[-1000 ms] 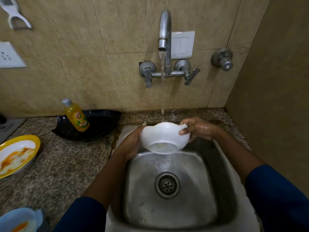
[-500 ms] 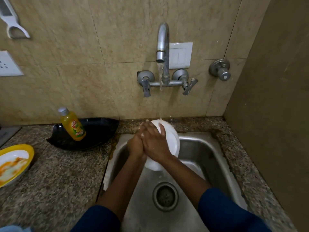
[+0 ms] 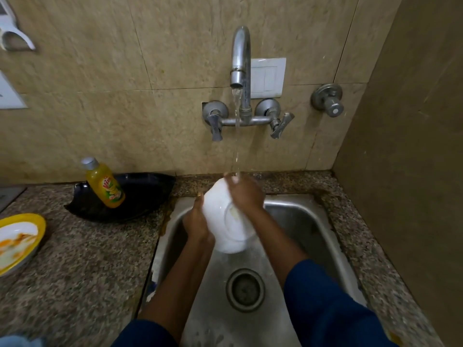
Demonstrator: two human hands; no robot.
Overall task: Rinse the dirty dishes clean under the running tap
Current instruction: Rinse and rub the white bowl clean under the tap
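White bowl (image 3: 225,221) tilted over sink (image 3: 308,221), base toward me, top rim under tap (image 3: 240,58) stream; my left hand (image 3: 196,221) grips left rim; my right hand (image 3: 244,196) lies across base, fingers (image 3: 234,181) together at rim, hooked or flat I cannot tell; best turn bowl slowly, rub yellowish mark by foot ring, grip firm; counter (image 3: 87,259) left holds soap bottle (image 3: 105,184) in black tray (image 3: 140,196), dirty yellow plate (image 3: 17,241); tiled wall (image 3: 125,83) behind.

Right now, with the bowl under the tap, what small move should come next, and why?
Probably slide the right hand down to rub the base of the bowl. A yellowish smear shows there, while the water from the tap lands on that hand's fingers at the bowl's top edge. The left hand holds the bowl's left side.
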